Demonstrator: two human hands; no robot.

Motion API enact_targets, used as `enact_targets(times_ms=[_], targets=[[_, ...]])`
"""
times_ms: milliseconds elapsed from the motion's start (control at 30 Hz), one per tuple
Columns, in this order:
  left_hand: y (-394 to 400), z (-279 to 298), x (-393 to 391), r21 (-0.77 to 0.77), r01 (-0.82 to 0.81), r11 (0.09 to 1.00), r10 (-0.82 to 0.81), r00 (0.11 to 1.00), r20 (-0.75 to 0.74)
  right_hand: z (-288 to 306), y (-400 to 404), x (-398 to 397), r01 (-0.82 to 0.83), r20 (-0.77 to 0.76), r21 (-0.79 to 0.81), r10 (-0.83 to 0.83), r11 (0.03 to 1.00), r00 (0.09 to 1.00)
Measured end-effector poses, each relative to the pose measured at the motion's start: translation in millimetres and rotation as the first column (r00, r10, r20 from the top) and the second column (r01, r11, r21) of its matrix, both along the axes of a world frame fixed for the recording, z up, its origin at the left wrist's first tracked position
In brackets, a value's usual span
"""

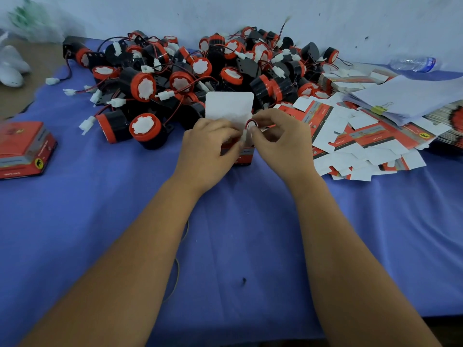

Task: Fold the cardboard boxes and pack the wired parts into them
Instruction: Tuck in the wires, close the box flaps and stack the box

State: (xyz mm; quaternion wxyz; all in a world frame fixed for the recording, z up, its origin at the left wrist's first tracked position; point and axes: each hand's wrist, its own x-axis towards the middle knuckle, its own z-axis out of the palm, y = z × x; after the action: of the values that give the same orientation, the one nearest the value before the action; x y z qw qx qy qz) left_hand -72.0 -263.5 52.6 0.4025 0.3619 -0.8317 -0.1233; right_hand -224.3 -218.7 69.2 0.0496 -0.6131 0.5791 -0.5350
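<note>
Behind the small red-and-white cardboard box [239,152] in the middle of the blue cloth-covered table [125,221] sprawls a big heap of black-and-red round wired parts [190,68] with white plugs, and to the box's right lies a spread of flat red-and-white unfolded cartons [360,136]; well to its left sits a closed red box [23,149]. Now the box itself: it stands upright, white lid flap [229,106] raised at its far side, mouth open toward the hands. The left hand [208,149] curls round its left wall, steadying it. The right hand [280,136] pinches a red wire loop [251,122] just above the mouth, so the wire goes straight down and in, I'd say. What already sits inside is hidden by the fingers.
</note>
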Motion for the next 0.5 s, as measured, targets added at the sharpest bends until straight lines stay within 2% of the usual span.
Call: enact_targets(times_ms=[167,300,400,500], targets=[[-0.6,2.2,-5.2,0.191,0.01,0.981,0.027,0.981,-0.191,2.7,0.6,0.5,-0.024,-0.031,0.015,0.024,1.0,0.999],[1.4,3.1,-6.0,0.254,-0.001,0.967,0.057,0.975,-0.215,4.8,0.3,1.4,0.01,-0.044,0.068,-0.007,0.998,0.999],[1.7,3.2,-4.8,0.251,0.008,0.968,0.041,0.981,-0.189,5.1,-0.3,3.3,0.075,-0.229,0.056,-0.06,0.996,0.972],[1.8,2.6,-4.5,0.169,-0.01,0.986,0.031,0.992,-0.125,5.3,-0.9,5.5,0.132,-0.406,0.022,-0.112,0.991,0.907]])
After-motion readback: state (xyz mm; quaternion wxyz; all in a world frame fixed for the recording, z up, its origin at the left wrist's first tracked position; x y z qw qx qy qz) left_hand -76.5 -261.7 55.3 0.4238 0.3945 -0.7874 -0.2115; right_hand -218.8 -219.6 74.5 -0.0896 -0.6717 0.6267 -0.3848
